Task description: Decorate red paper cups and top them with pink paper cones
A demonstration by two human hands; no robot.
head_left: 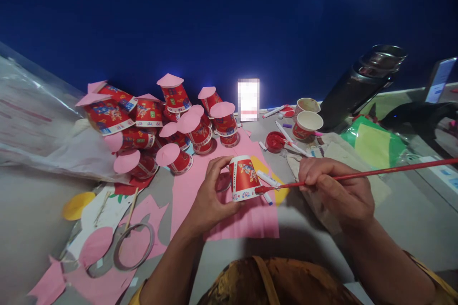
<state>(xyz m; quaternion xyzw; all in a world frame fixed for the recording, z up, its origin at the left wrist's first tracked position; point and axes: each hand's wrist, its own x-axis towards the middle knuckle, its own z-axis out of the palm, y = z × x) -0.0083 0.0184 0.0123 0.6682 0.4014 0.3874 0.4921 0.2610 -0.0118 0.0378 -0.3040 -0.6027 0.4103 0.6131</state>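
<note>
My left hand (213,195) is closed around a red and white paper cup (244,176), fingers at its top and thumb under its lower edge. The cup sits nearly upright over the pink paper (250,226). In my right hand (336,190) is a long red paintbrush (390,170), pinched between thumb and fingers. Its red-coated tip touches the cup's white lower band at the right. Small coloured marks show along that band. Beyond the cup stands a small tub of red paint (275,142).
Several red cups with pink paper cones (171,95) are heaped at the back left. A tape roll (118,252) lies among pink scraps. Two paper cups (307,126), a dark thermos (358,86) and white markers (268,179) are towards the right. A bright phone screen (248,100) faces me.
</note>
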